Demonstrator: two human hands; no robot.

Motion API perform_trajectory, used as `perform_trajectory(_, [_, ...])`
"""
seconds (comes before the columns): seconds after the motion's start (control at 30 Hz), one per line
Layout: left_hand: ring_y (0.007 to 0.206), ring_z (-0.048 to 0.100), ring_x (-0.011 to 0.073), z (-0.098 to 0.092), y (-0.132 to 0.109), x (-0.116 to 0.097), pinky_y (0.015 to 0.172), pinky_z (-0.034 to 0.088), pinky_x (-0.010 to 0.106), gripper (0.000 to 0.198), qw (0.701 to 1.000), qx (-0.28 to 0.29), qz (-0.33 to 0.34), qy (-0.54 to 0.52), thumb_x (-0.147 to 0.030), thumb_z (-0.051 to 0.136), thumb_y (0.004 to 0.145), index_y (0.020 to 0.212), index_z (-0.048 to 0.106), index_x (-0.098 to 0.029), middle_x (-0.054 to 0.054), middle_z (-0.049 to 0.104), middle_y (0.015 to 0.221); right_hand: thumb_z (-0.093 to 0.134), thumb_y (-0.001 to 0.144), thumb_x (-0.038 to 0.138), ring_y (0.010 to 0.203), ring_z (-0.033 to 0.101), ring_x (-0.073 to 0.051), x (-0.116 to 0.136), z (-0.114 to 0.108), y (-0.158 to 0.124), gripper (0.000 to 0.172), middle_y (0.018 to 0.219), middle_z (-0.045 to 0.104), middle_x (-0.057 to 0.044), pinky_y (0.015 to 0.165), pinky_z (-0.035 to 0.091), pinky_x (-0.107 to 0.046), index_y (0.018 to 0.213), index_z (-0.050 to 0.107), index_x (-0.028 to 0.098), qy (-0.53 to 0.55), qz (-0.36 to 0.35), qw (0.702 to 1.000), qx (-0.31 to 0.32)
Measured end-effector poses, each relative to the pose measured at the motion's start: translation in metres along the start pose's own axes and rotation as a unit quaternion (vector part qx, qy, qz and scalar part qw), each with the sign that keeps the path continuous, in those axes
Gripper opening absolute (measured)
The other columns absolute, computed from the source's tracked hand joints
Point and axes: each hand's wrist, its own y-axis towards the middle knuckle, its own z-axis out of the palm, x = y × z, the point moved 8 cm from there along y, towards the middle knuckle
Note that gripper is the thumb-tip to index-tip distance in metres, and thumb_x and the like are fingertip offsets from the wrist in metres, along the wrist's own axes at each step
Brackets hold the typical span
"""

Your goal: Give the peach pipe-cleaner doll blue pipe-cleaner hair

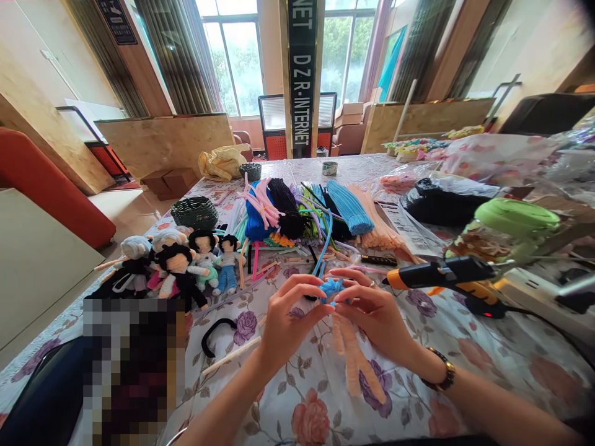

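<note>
Both my hands meet over the flowered tablecloth [488, 353] and pinch a small figure made of pipe cleaners. My left hand [288, 316] grips the light blue wound part [331, 288] from the left. From the right, my right hand [372, 313], with a watch on its wrist, holds the same piece. Peach pipe-cleaner legs [356, 362] hang down from the blue part below my hands. A blue pipe cleaner [325, 244] runs up from it toward the pile.
Bundles of coloured pipe cleaners [302, 210] lie behind my hands. Finished dolls [181, 263] stand at the left beside a dark woven basket [195, 212]. A hot glue gun [441, 275] rests at the right, near a green-lidded jar [506, 232]. A black curved piece [216, 331] lies near my left forearm.
</note>
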Motion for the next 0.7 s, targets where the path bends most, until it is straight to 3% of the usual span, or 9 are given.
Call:
perform_trajectory(0.5, [0.082,0.064,0.0143,0.0009,0.0004,-0.0066,0.074,0.051,0.026,0.006,0.997,0.001,0.049,0.051,-0.022,0.064,0.08,0.077,0.067,-0.018,0.006,0.064,0.093,0.07,0.077,0.027,0.103,0.059,-0.019,-0.0019,-0.0008,-0.0012,0.004,0.125,0.052,-0.004,0.067,0.054,-0.024,0.076,0.067,0.024,-0.002,-0.009,1.0,-0.007])
perform_trajectory(0.7, [0.084,0.063,0.0138,-0.0041,0.0004,-0.0051,0.077,0.05,0.026,0.006,0.997,-0.025,0.043,0.066,-0.02,0.06,0.083,0.079,0.064,-0.019,0.004,0.065,0.091,0.072,0.075,0.028,0.095,0.062,-0.016,-0.002,-0.001,-0.0004,0.015,0.122,0.055,-0.003,0.061,0.052,-0.021,0.086,0.062,0.026,-0.016,0.002,1.0,-0.015])
